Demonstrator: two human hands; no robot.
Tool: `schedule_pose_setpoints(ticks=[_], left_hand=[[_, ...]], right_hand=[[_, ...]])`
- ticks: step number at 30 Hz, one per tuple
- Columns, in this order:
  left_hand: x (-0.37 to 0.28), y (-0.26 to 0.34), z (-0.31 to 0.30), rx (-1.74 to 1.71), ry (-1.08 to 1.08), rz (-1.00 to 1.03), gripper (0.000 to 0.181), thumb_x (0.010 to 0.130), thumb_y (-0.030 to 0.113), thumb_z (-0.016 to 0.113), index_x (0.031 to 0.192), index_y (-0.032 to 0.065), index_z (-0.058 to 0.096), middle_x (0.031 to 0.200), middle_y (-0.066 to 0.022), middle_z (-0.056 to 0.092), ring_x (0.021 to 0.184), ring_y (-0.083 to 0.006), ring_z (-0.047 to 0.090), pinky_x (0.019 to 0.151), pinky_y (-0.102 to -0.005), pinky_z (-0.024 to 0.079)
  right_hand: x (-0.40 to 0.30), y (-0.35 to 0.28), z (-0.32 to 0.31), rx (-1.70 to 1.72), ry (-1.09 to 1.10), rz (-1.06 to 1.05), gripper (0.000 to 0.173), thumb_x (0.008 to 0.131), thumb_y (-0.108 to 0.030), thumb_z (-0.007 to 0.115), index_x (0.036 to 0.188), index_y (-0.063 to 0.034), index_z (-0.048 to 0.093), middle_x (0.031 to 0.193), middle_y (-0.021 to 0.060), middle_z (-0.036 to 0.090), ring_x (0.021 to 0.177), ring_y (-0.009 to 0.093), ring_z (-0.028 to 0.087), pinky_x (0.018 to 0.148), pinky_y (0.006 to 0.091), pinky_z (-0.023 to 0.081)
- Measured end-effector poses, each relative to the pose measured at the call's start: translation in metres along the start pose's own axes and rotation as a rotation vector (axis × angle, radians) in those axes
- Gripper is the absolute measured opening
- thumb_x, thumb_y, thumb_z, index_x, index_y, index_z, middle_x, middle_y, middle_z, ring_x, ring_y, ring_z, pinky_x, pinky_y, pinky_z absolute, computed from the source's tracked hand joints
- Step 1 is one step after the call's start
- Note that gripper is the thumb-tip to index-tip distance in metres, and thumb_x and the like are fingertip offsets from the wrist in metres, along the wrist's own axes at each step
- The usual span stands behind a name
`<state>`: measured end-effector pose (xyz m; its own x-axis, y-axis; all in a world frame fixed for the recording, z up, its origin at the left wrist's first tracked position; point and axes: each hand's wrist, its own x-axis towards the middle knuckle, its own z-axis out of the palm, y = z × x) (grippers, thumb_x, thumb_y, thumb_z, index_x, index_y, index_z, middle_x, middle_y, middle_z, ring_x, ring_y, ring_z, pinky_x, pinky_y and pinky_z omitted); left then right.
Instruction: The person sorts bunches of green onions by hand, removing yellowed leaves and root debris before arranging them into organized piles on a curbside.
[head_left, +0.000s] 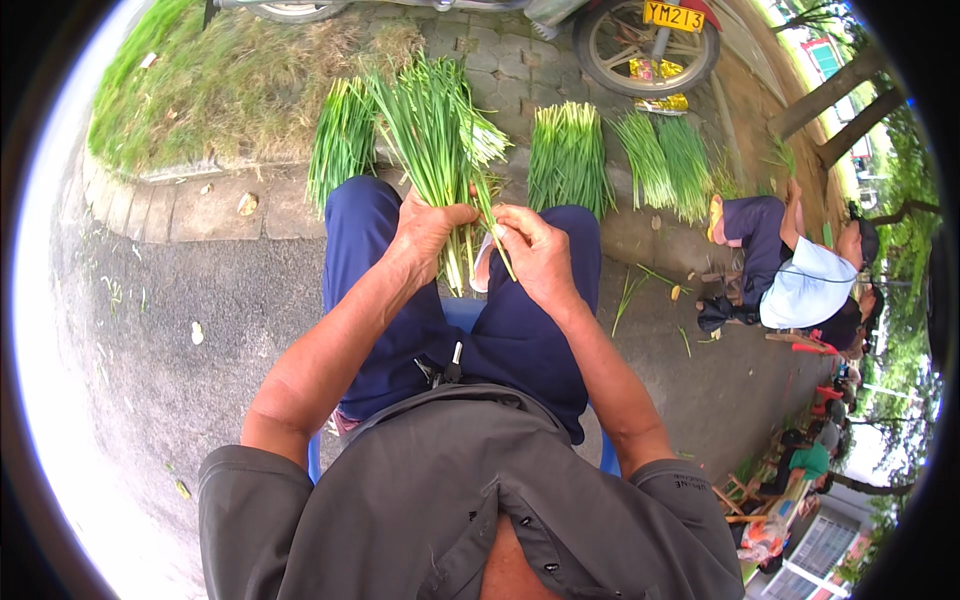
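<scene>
My left hand (429, 229) is closed around a bunch of long green chives (429, 150), between my knees. Its leaves fan out away from me and its pale stem ends hang below my fist. With thumb and fingertips, my right hand (536, 255) pinches a thin chive stalk (504, 255) just right of the bunch. Beyond my left knee lies a pile of chives (341, 139). Another loose pile (484, 139) is partly hidden behind the held bunch. A thick, even stack of chives (568, 157) lies past my right knee.
Two further chive bundles (664, 165) lie to the right. Ahead stands a motorcycle (645, 45) on paving, with gold packets (660, 103) by its wheel. Dry grass (247, 97) borders the kerb at left. A seated person (806, 281) is at right; scattered leaves (630, 292) litter the asphalt.
</scene>
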<state>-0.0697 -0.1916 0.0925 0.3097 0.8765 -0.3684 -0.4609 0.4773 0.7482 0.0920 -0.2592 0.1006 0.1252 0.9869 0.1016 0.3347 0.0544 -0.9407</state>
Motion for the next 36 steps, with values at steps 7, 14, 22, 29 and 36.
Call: schedule_pose_setpoints(ticks=[7,14,22,29,36], left_hand=[[0.0,0.001,-0.001,-0.045,0.002,-0.06,0.029,0.079,-0.011,0.068,0.102,0.0053,0.064,0.089,-0.005,0.068,0.073,-0.0183,0.068,0.063,-0.0319,0.058],[-0.003,-0.001,-0.001,-0.013,0.027,-0.123,0.027,0.079,-0.012,0.067,0.099,0.0058,0.063,0.085,-0.0057,0.067,0.065,-0.0182,0.065,0.057,-0.0315,0.057],[-0.006,0.002,0.004,0.035,0.045,-0.151,0.028,0.078,-0.012,0.068,0.099,0.0062,0.062,0.085,-0.0047,0.067,0.063,-0.0179,0.065,0.056,-0.0311,0.056],[-0.002,0.002,0.001,0.04,0.035,-0.093,0.032,0.077,-0.013,0.068,0.101,0.0073,0.063,0.09,-0.0029,0.068,0.069,-0.0167,0.067,0.059,-0.0309,0.057],[-0.003,0.01,0.001,0.06,-0.06,-0.08,0.034,0.077,-0.012,0.068,0.104,0.008,0.065,0.093,-0.0018,0.069,0.075,-0.0152,0.068,0.063,-0.0307,0.058]], right_hand=[[0.0,-0.002,-0.005,-0.343,-0.015,-0.321,0.017,0.088,-0.002,0.069,0.105,0.0015,0.069,0.095,0.0162,0.071,0.081,0.032,0.071,0.071,0.035,0.057],[-0.003,-0.008,-0.001,-0.623,-0.036,-0.429,0.009,0.091,-0.004,0.064,0.098,-0.0033,0.058,0.088,0.0133,0.066,0.077,0.033,0.067,0.065,0.0409,0.054],[0.002,0.007,-0.001,-0.367,0.117,-0.216,0.008,0.097,-0.01,0.059,0.099,-0.0038,0.056,0.082,0.0147,0.066,0.071,0.032,0.068,0.064,0.0403,0.053],[0.022,0.044,-0.007,-0.233,0.157,0.154,0.021,0.097,-0.018,0.063,0.095,0.002,0.065,0.076,0.014,0.069,0.067,0.023,0.07,0.063,0.0367,0.054],[0.024,0.052,-0.009,0.09,-0.052,0.576,0.02,0.092,-0.014,0.067,0.106,0.0005,0.069,0.093,0.0089,0.071,0.083,0.016,0.067,0.072,0.0298,0.055]])
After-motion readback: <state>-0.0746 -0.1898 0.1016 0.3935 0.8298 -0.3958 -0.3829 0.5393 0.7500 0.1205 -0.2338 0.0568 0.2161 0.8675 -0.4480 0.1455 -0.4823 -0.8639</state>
